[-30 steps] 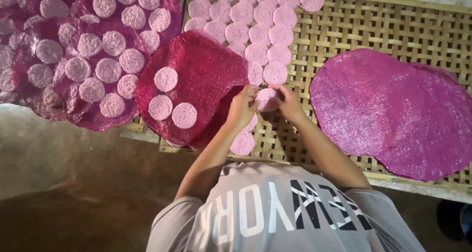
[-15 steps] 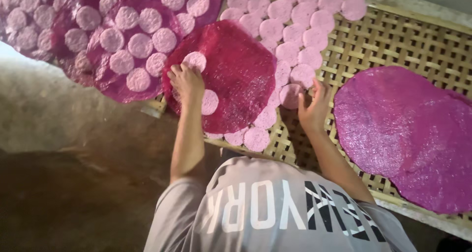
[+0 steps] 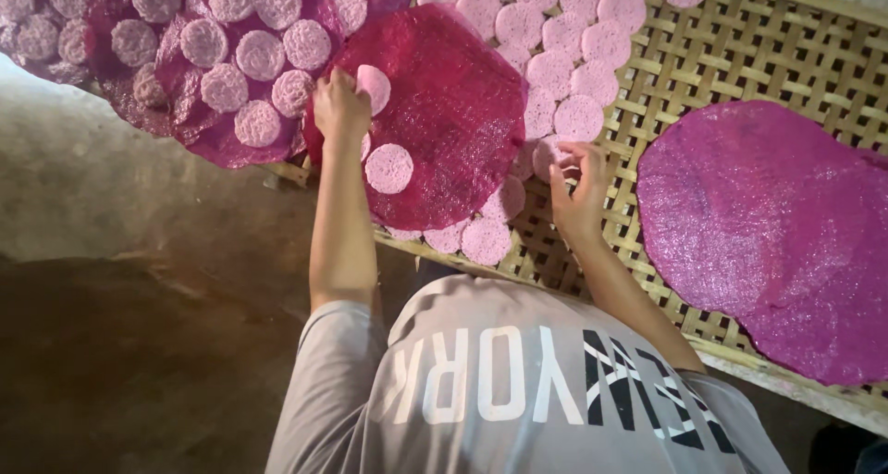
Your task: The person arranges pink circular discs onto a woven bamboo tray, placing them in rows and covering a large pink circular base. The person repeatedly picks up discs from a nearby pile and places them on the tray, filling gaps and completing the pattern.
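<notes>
Fingers (image 3: 356,90) of the left hand (image 3: 340,109) pinch a pale pink disc (image 3: 375,84) onto the dark magenta sheet (image 3: 444,113); right hand (image 3: 575,187) fingers curl half-closed around another disc (image 3: 548,155) on the woven bamboo rack (image 3: 740,58), lifting it.

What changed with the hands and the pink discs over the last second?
The left hand left the right hand, carried a pale pink disc leftward and now sets it on the dark red sheet. The right hand stayed at the disc rows on the bamboo rack.
</notes>
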